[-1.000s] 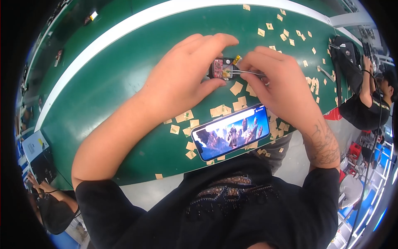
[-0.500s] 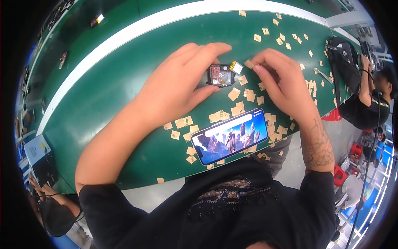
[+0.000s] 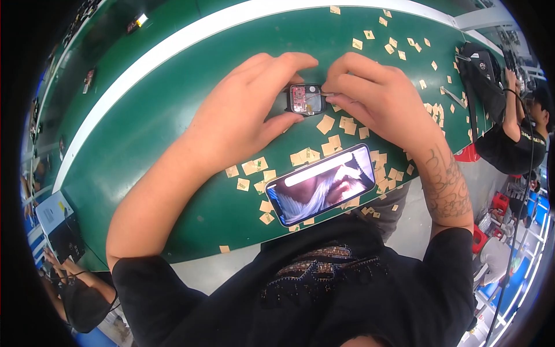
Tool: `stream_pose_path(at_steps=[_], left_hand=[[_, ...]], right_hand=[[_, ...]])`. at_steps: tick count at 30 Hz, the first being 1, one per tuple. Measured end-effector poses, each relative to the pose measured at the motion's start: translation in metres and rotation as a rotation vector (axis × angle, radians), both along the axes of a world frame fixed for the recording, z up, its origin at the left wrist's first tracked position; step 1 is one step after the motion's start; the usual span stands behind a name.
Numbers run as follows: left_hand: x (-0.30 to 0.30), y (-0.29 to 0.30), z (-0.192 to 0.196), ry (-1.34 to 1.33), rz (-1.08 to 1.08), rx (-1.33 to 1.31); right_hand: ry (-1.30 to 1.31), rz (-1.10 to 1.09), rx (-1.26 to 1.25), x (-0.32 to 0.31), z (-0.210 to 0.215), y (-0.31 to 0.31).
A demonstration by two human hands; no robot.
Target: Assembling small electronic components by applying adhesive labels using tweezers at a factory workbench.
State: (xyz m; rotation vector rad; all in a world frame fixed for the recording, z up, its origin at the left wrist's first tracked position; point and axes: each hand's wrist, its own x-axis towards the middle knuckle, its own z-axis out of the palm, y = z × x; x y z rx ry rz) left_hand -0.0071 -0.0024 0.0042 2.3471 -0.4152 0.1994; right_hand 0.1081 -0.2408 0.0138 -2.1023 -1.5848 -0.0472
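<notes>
A small black watch case (image 3: 305, 110) lies open-faced on the green table, with a red circuit board (image 3: 298, 99) showing inside it. My left hand (image 3: 245, 107) steadies the case from the left, thumb at its lower edge and fingers at its upper left. At the right edge of the case, my right hand (image 3: 370, 87) has its thumb and fingertips pinched together. Whatever lies between those fingertips is mostly hidden. Tan square stickers (image 3: 325, 124) are strewn close by, below the case.
A phone (image 3: 321, 185) playing a video rests in front of me among several more stickers. Tweezers (image 3: 453, 96) and a black bag (image 3: 483, 72) lie at the right. A box (image 3: 55, 211) stands at the left edge. Another person (image 3: 520, 124) works at the far right.
My right hand has moved left to the case, carrying a tan sticker when last visible. The silver-and-yellow battery at the case's upper right is now hidden. The phone picture has changed.
</notes>
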Motion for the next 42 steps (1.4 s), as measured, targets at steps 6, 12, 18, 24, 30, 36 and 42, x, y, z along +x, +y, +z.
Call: stream_pose_path(at_steps=[6, 12, 18, 24, 30, 36, 42], left_hand=[[0.002, 0.003, 0.001, -0.065, -0.054, 0.044], [0.002, 0.005, -0.003, -0.191, -0.126, 0.133], [-0.002, 0.003, 0.002, -0.289, -0.143, 0.335], [-0.006, -0.001, 0.003, -0.321, -0.137, 0.465], [-0.005, 0.0, 0.0, -0.34, -0.125, 0.438], [-0.002, -0.002, 0.004, -0.276, -0.11, 0.216], [-0.002, -0.002, 0.003, -0.27, -0.089, 0.179]], right_hand=[[0.428, -0.113, 0.066, -0.007, 0.01, 0.004], [0.592, -0.063, -0.011, -0.001, 0.017, -0.001], [0.659, -0.09, -0.064, 0.0, 0.022, -0.006], [0.355, -0.091, -0.046, -0.014, 0.024, 0.005], [0.336, -0.156, -0.042, -0.026, 0.015, 0.014], [0.525, -0.253, -0.012, -0.035, 0.016, 0.012], [0.475, -0.283, 0.022, -0.037, 0.012, 0.013]])
